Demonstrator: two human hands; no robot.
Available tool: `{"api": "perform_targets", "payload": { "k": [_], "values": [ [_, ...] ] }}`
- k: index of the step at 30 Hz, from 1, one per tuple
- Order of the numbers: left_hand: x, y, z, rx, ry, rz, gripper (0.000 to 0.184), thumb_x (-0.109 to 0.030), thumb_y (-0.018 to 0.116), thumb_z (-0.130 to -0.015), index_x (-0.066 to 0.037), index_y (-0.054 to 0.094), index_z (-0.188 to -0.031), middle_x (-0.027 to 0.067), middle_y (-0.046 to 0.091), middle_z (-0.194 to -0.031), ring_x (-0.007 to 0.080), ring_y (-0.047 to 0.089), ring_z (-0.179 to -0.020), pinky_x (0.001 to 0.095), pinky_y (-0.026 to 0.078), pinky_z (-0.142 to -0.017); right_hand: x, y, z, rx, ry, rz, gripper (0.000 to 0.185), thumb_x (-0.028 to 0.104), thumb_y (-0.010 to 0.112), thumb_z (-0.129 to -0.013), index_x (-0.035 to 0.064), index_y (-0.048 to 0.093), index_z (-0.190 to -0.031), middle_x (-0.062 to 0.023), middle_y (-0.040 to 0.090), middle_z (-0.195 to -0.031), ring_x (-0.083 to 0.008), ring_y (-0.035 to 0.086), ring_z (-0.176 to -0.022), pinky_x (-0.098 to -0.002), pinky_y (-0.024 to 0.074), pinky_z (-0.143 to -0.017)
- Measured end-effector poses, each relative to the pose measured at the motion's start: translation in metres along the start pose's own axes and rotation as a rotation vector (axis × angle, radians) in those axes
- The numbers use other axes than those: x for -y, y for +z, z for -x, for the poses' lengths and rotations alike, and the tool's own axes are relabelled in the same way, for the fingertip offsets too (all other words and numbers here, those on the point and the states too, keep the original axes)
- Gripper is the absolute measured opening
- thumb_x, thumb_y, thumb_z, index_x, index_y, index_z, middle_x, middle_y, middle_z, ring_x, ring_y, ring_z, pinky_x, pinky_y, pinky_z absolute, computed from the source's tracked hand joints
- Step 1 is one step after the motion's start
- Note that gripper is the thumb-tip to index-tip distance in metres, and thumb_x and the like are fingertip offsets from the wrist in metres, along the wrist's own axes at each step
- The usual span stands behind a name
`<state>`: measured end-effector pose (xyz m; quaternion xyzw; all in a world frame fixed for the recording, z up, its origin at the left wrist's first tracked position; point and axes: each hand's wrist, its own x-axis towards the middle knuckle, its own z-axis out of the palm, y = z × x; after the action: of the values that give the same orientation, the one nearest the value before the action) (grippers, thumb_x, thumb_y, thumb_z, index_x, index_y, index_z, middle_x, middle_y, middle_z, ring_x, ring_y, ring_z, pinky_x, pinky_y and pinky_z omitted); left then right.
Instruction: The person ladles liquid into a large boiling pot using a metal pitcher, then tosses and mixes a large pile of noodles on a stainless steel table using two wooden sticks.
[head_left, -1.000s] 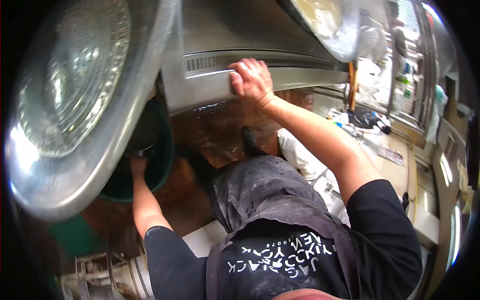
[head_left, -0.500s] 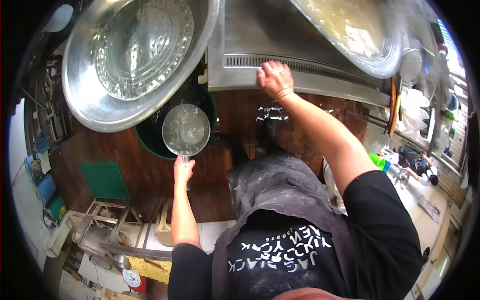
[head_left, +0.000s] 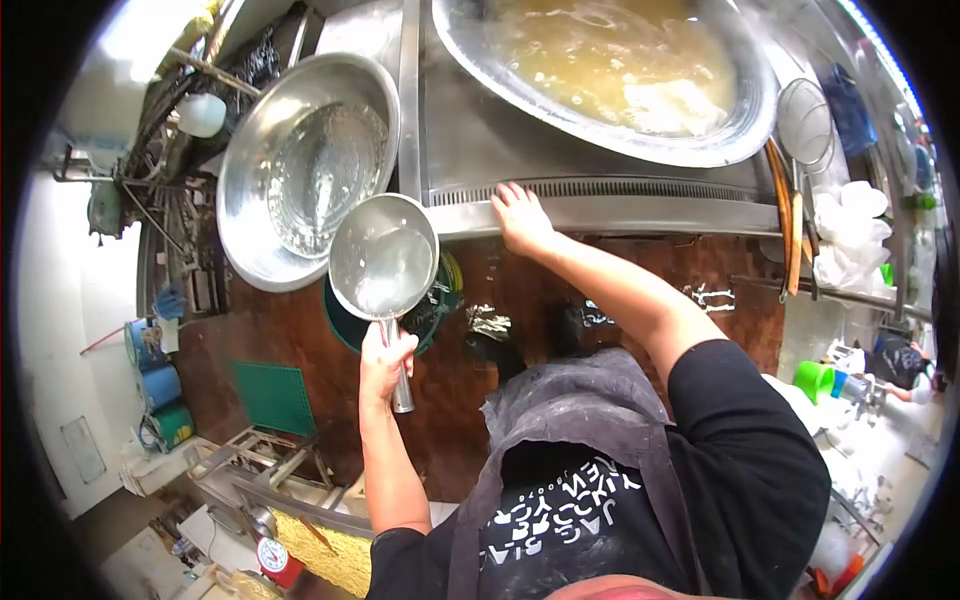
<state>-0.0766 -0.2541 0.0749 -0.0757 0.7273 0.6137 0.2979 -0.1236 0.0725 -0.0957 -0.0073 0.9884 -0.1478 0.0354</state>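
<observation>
Counter [head_left: 465, 140] holds pan [head_left: 600, 140] of liquid [head_left: 610, 55] (left hand [head_left: 386, 362]: ladle [head_left: 384, 255]).

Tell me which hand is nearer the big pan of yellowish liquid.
Right. The right hand rests at the steel counter edge, just short of the pan; the left hand is farther off, gripping the dipper handle.

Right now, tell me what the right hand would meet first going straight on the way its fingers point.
The right hand would first meet the slotted vent on the steel counter, though depth there is hard to judge.
</observation>
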Motion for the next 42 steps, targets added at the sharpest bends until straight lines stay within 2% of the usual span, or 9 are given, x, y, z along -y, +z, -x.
{"api": "perform_targets", "payload": {
  "k": [7,16,19,22,28,34,38,41,42],
  "values": [
    [-0.134,0.080,-0.034,0.099,0.111,-0.251,0.030,-0.006,0.071,-0.077,-0.001,0.053,-0.101,0.0029,0.056,-0.070,0.0113,0.052,-0.049,0.0271,0.045,-0.044,-0.049,-0.018,0.107,0.078,0.294,0.218,0.054,0.014,0.042,-0.095,-0.0049,0.041,-0.145,-0.0372,0.032,-0.152,-0.0531,0.027,-0.143,-0.0717,0.0122,-0.114],
    [-0.251,0.187,-0.127,0.080,0.273,-0.771,0.029,-0.008,0.072,-0.076,0.002,0.060,-0.100,0.0057,0.061,-0.071,0.0142,0.056,-0.054,0.0316,0.046,-0.051,-0.096,0.005,0.136,-0.114,0.162,0.103,0.049,0.016,0.046,-0.093,0.0005,0.052,-0.140,-0.0368,0.036,-0.148,-0.0511,0.035,-0.138,-0.0622,0.0193,-0.117],
    [-0.281,0.214,-0.156,0.040,0.304,-1.152,0.034,-0.013,0.073,-0.074,0.006,0.062,-0.101,0.0135,0.067,-0.078,0.0202,0.062,-0.060,0.0364,0.051,-0.058,-0.099,0.008,0.134,-0.097,0.164,0.122,0.055,0.017,0.048,-0.091,0.0009,0.047,-0.144,-0.0353,0.035,-0.149,-0.0488,0.035,-0.139,-0.0597,0.0215,-0.117],
    [-0.305,0.249,-0.184,0.116,0.344,-1.763,0.027,-0.019,0.070,-0.080,0.005,0.072,-0.091,0.0254,0.072,-0.093,0.0308,0.074,-0.087,0.0406,0.057,-0.078,-0.099,0.011,0.133,-0.153,0.156,0.072,0.045,0.015,0.043,-0.096,-0.0015,0.052,-0.136,-0.0376,0.038,-0.146,-0.0511,0.037,-0.137,-0.0599,0.0227,-0.117],
    [-0.319,0.313,-0.186,-0.372,0.504,-1.583,0.039,-0.015,0.058,-0.086,-0.003,0.064,-0.122,0.0205,0.071,-0.113,0.0350,0.069,-0.107,0.0439,0.056,-0.089,-0.098,0.011,0.126,-0.144,0.161,0.079,0.040,0.015,0.040,-0.099,-0.0027,0.055,-0.132,-0.0376,0.041,-0.144,-0.0517,0.040,-0.134,-0.0590,0.0249,-0.115],
    [-0.329,0.327,-0.186,-0.635,0.722,-1.468,0.034,-0.021,0.042,-0.100,-0.004,0.058,-0.125,0.0198,0.064,-0.126,0.0369,0.065,-0.114,0.0451,0.054,-0.092,-0.097,0.006,0.126,-0.126,0.149,0.103,0.041,0.016,0.040,-0.100,-0.0030,0.055,-0.132,-0.0366,0.044,-0.142,-0.0496,0.042,-0.133,-0.0580,0.0265,-0.114],
    [-0.301,0.261,-0.201,-0.499,0.873,-1.181,0.034,-0.023,0.038,-0.101,-0.006,0.052,-0.126,0.0240,0.066,-0.115,0.0432,0.066,-0.104,0.0540,0.054,-0.083,-0.092,-0.001,0.123,-0.082,0.158,0.140,0.041,0.016,0.041,-0.098,-0.0019,0.056,-0.133,-0.0361,0.047,-0.140,-0.0485,0.043,-0.132,-0.0583,0.0268,-0.113],
    [-0.227,0.183,-0.177,-0.451,0.822,-1.057,0.026,-0.020,0.045,-0.096,-0.002,0.057,-0.111,0.0264,0.068,-0.089,0.0467,0.067,-0.086,0.0567,0.052,-0.077,-0.080,-0.012,0.118,0.044,0.215,0.173,0.043,0.017,0.043,-0.096,-0.0011,0.055,-0.134,-0.0343,0.047,-0.140,-0.0481,0.044,-0.130,-0.0600,0.0263,-0.112],
    [-0.194,0.150,-0.168,-0.386,0.773,-0.932,0.034,-0.021,0.053,-0.092,0.000,0.056,-0.118,0.0286,0.067,-0.104,0.0455,0.064,-0.101,0.0526,0.050,-0.088,-0.077,-0.005,0.113,0.038,0.236,0.234,0.046,0.018,0.044,-0.095,0.0000,0.054,-0.137,-0.0318,0.048,-0.141,-0.0476,0.045,-0.129,-0.0618,0.0254,-0.112]
  ]
}}
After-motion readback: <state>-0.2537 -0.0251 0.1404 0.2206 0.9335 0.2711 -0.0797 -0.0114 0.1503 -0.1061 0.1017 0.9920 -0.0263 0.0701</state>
